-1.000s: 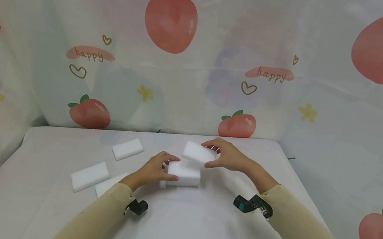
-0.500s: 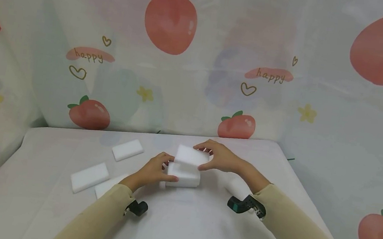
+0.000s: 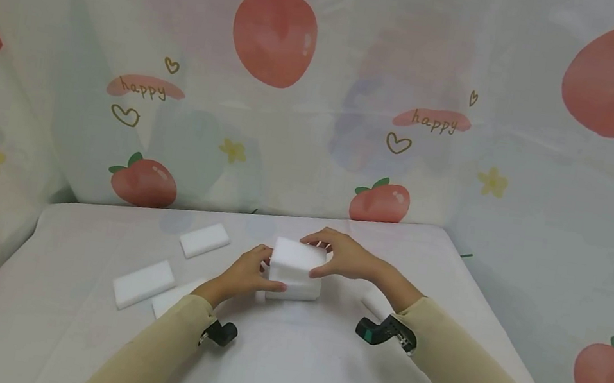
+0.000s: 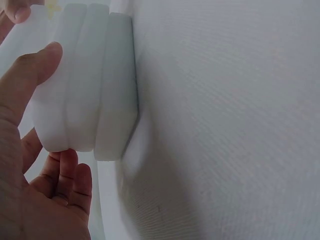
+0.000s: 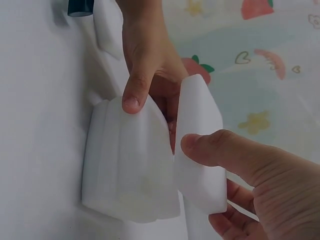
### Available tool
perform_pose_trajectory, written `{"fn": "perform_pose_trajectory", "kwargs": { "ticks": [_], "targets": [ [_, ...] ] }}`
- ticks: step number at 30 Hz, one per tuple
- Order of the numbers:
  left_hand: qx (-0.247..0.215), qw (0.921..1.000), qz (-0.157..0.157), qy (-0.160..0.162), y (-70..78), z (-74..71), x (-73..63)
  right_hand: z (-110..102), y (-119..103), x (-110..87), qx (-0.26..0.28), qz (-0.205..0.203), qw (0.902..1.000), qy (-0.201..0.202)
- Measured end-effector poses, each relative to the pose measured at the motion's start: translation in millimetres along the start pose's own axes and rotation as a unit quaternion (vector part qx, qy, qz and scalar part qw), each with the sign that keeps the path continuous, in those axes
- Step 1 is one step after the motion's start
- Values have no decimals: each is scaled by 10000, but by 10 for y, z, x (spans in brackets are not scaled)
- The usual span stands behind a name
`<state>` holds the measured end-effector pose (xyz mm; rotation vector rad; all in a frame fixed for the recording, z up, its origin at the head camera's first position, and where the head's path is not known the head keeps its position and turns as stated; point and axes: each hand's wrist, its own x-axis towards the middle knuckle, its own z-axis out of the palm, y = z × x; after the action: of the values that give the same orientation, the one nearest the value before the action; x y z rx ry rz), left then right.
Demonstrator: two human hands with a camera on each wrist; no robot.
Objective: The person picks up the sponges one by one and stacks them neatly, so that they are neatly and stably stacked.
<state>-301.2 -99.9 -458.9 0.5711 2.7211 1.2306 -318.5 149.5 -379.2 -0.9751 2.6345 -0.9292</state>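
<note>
White sponge blocks, likely melamine, form a small stack [image 3: 299,291] on the table. My left hand [image 3: 243,277] grips this stack from the left, thumb on the near side and fingers at the far side. Over it, my right hand [image 3: 351,257] holds another white sponge [image 3: 294,254] between thumb and fingers at its right end. In the right wrist view, a narrow gap shows between the held sponge [image 5: 199,112] and the stack [image 5: 132,165]. The left wrist view shows the stacked layers [image 4: 117,85] lying face to face, the lowest one on the cloth.
Loose white sponges lie left of the stack: one at the back [image 3: 205,241], one farther left [image 3: 144,284], one partly behind the left forearm [image 3: 170,298]. Another white piece [image 3: 376,304] lies beside the right wrist. A patterned curtain [image 3: 316,121] stands behind the white-covered table [image 3: 295,371].
My right hand has brought its sponge leftward and down until it is over the stack. My left hand has stayed at the stack with little movement.
</note>
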Motion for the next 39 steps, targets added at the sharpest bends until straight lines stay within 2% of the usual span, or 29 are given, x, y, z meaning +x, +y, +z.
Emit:
{"fn": "perform_pose_trajectory", "kwargs": {
  "ticks": [16, 39],
  "targets": [
    [-26, 9999, 107, 25, -43, 8, 16, 102, 24, 29, -158, 156, 9995, -206],
    [-131, 9999, -25, 75, -54, 39, 14, 160, 29, 36, -168, 156, 9993, -307]
  ]
}}
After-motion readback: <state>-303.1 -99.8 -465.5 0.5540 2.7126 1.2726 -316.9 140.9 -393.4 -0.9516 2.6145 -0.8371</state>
